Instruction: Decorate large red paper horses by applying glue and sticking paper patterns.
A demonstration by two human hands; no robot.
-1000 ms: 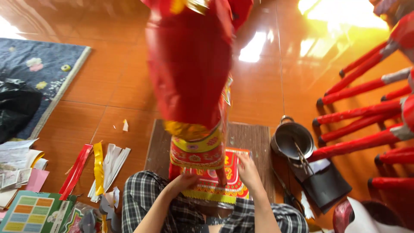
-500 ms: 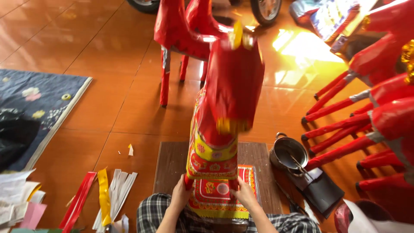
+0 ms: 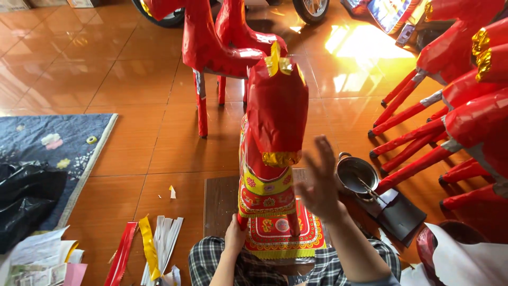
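Observation:
A red paper horse [image 3: 275, 122] with gold ears and a patterned red, yellow and green chest stands upright on a dark wooden board [image 3: 219, 204] in front of me. My left hand [image 3: 235, 233] grips one of its front legs near the bottom. Raised beside the horse's chest, my right hand [image 3: 320, 182] has its fingers spread and holds nothing. A patterned red and yellow paper sheet [image 3: 288, 233] lies on the board under the horse's legs.
Another red paper horse [image 3: 217, 42] stands on the tiled floor behind. Several more lie stacked at the right [image 3: 450, 100]. A metal pot [image 3: 355, 173] with a brush sits right of the board. Paper strips [image 3: 153, 246] and a blue rug [image 3: 50, 153] lie left.
My right hand has let go of the horse and lifted up beside it. The horse now stands lower and steadier in view, and the camera has tilted up towards the far floor.

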